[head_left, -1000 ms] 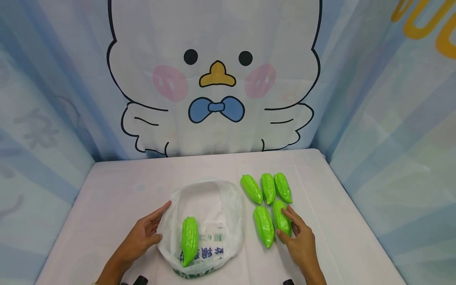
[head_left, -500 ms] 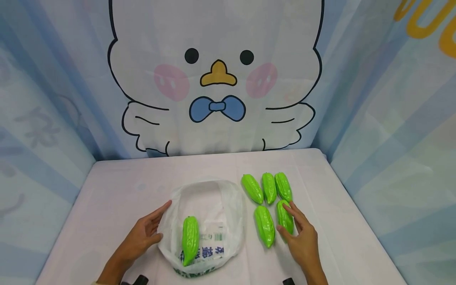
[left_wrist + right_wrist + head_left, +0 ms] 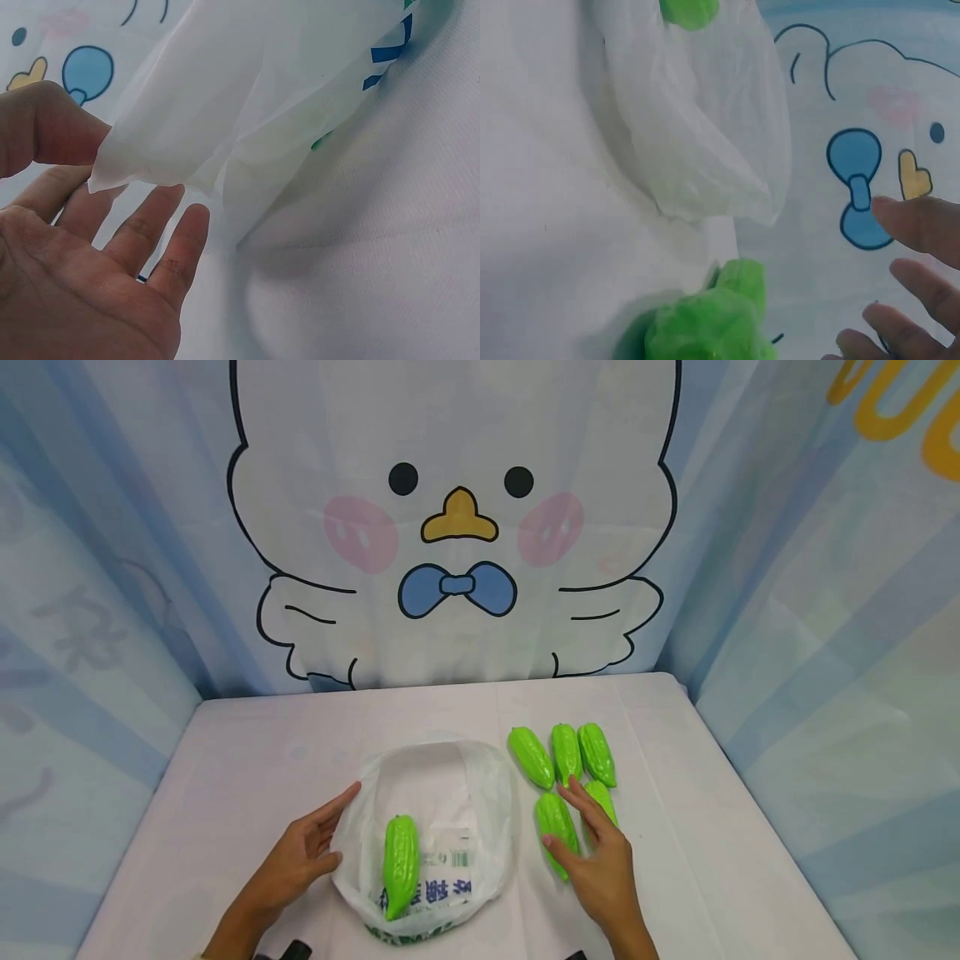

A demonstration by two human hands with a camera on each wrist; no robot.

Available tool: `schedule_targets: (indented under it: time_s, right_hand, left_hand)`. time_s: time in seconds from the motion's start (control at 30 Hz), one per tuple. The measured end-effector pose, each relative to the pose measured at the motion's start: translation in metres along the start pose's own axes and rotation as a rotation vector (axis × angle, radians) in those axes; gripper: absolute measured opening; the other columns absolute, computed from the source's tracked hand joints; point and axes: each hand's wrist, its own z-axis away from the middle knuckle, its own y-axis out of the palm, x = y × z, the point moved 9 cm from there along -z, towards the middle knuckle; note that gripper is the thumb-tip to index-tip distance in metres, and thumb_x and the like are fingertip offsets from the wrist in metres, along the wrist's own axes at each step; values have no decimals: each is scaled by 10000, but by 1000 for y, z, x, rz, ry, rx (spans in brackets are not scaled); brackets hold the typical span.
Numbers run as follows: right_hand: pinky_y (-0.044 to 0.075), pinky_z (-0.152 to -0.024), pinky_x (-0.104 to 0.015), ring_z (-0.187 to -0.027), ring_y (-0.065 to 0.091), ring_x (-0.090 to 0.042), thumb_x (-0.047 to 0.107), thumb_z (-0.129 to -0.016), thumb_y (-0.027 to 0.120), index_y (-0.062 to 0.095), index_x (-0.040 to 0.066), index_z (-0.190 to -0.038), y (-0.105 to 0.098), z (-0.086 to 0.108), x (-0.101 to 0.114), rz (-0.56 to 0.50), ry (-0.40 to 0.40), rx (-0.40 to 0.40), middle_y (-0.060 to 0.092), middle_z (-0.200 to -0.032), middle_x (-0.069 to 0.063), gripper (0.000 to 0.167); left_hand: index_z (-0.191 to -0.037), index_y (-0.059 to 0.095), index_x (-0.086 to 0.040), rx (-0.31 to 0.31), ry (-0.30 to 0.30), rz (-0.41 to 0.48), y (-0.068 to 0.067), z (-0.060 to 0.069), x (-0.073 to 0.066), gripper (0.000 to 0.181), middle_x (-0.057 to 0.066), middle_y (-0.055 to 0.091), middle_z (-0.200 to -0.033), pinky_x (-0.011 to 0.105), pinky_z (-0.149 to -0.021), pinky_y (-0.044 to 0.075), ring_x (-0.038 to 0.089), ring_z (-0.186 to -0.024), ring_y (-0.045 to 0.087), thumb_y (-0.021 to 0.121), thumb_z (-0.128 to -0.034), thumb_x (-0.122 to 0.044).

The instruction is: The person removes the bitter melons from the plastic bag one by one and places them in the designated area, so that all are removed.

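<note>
In the head view a white plastic bag stands with its mouth open. One bumpy green bitter melon lies inside it. My left hand is at the bag's left rim, thumb and forefinger apart; in the left wrist view, its fingers touch the thin plastic. Right of the bag, my right hand hovers over the front-left bitter melon, fingers spread. Behind that hand, another bitter melon is partly hidden. Whether the right fingertips touch the melon beneath, I cannot tell.
Three more bitter melons lie in a back row: a left one, a middle one and a right one. The white-covered table has a printed cloth backdrop behind it and cloth walls at both sides.
The front-right bitter melon first shifted slightly right beside my right hand. That hand has since moved left, over the front-left bitter melon. My left hand and the bag have stayed in place.
</note>
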Motion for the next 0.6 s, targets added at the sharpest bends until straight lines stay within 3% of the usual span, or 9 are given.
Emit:
schedule_targets:
  time_s: [0.17,0.4,0.6]
  right_hand:
    - [328,-1237,-297,-1599,358,-307,29,-834,873,637,230,-1473,20,2,9,-55,-7,40,458,-1671,-22,711]
    - [308,-1185,-90,-1587,381,-182,3,-837,861,645,295,-1457,41,4,24,-172,-13,84,474,-1656,22,719]
    - [351,-1249,-275,-1582,385,-140,70,-841,880,630,391,-1442,56,6,35,-205,-16,123,485,-1632,111,725]
  left_hand:
    - [-1694,296,-193,-2,2,2,0,0,0,927,59,274,-1752,63,-1096,375,120,-1540,362,684,-882,26]
    - [-1694,298,-196,-2,-1,0,1,0,-1,949,59,274,-1753,64,-1094,377,210,-1563,346,695,-863,33]
    - [-1694,297,-193,0,7,6,1,0,-4,956,72,266,-1755,58,-1091,373,352,-1587,287,687,-854,47]
